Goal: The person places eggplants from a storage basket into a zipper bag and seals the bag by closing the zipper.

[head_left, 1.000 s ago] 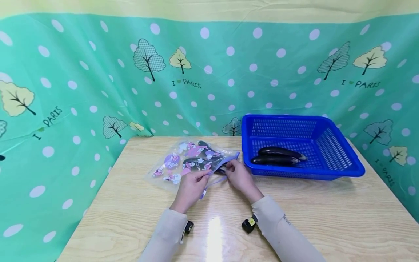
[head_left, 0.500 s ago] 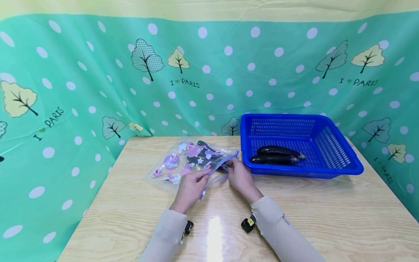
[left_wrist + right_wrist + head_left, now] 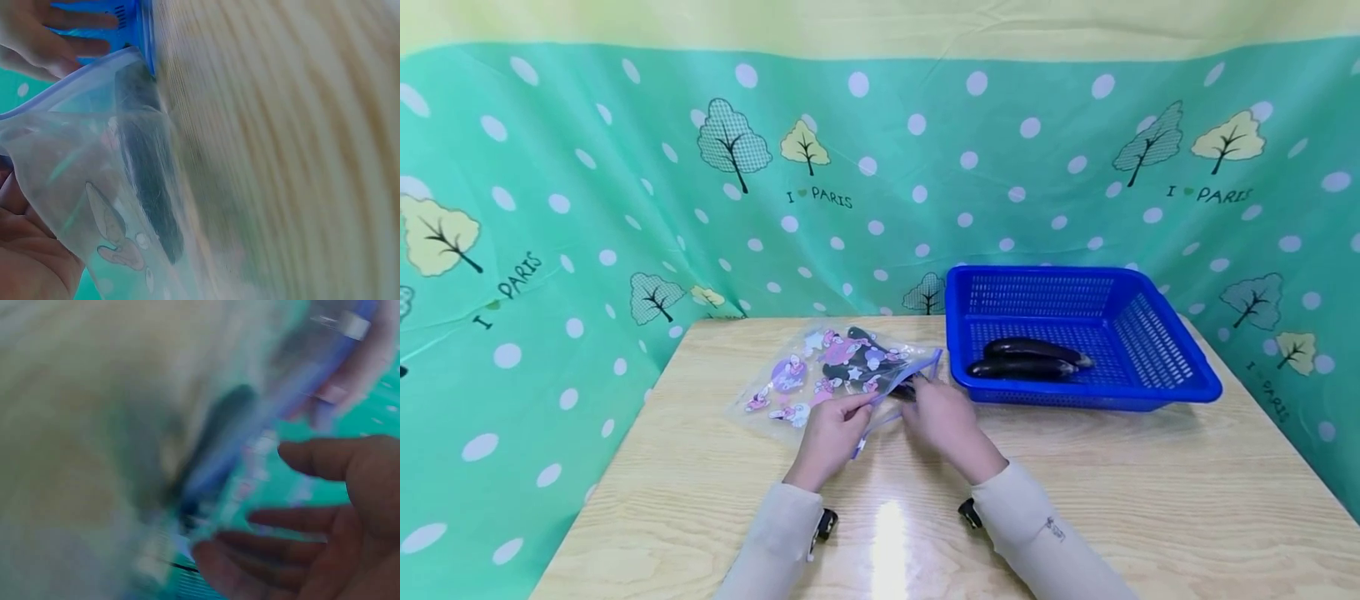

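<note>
A clear zip bag [image 3: 790, 375] with pink and purple cartoon prints lies on the table, its purple-edged mouth [image 3: 62, 87] facing right and partly apart. Dark eggplants [image 3: 147, 169] show through the plastic, their stem ends towards the mouth. My left hand [image 3: 831, 433] pinches the bag's upper edge between thumb and fingers. At the mouth, close to the stem ends, is my right hand [image 3: 951, 425]; its fingers [image 3: 294, 519] are spread and loosely bent, with nothing held in them. The right wrist view is blurred.
A blue perforated basket [image 3: 1090, 400] stands right of the bag. Inside it two eggplants lie side by side, a rear eggplant [image 3: 1037, 346] and a front eggplant [image 3: 1022, 367]. Behind the wooden table [image 3: 685, 500] hangs a green dotted cloth [image 3: 820, 250].
My right hand has turned at the bag's mouth and its fingers have come off the eggplant stem end. The left hand keeps its hold on the bag's edge.
</note>
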Available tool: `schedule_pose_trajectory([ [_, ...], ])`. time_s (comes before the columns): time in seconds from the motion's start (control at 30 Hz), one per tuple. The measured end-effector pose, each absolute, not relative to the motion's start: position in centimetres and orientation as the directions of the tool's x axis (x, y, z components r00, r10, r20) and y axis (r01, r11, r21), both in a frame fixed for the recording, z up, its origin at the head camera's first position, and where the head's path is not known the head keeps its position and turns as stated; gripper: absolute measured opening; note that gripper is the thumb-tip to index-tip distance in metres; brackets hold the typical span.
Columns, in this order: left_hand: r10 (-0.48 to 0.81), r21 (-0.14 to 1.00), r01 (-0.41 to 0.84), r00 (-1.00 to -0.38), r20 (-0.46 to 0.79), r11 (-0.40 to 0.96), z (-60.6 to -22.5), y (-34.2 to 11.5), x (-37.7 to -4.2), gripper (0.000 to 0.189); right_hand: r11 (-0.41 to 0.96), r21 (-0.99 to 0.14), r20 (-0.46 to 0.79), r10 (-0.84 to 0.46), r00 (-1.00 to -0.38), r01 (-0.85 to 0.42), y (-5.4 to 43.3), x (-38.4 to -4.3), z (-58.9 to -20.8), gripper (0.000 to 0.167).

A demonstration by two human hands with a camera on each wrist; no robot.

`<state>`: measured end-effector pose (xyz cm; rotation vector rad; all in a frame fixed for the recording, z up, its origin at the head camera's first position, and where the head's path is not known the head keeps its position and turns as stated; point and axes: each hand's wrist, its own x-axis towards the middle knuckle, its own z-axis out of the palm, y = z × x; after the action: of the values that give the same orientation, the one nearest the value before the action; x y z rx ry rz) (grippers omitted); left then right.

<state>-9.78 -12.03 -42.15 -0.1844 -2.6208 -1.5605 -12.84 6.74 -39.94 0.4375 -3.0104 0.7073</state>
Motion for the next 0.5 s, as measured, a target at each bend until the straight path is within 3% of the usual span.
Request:
schedule_pose_trajectory([
  [0.27,0.053,0.865,0.125,-0.992,0.114,0.487,-42.4,-12.1,-9.9,0.026,0.713,-0.594,0.039,-0.437,-0.899,-0.372,11.0,-12.1,-33.6,0.029],
  [0.5,0.05,0.866,0.135,-0.991,0.126,0.481,-42.4,-12.2,-9.9,0.025,0.728,-0.505,0.083,-0.493,-0.866,-0.463,15.2,-13.8,-28.8,0.032],
])
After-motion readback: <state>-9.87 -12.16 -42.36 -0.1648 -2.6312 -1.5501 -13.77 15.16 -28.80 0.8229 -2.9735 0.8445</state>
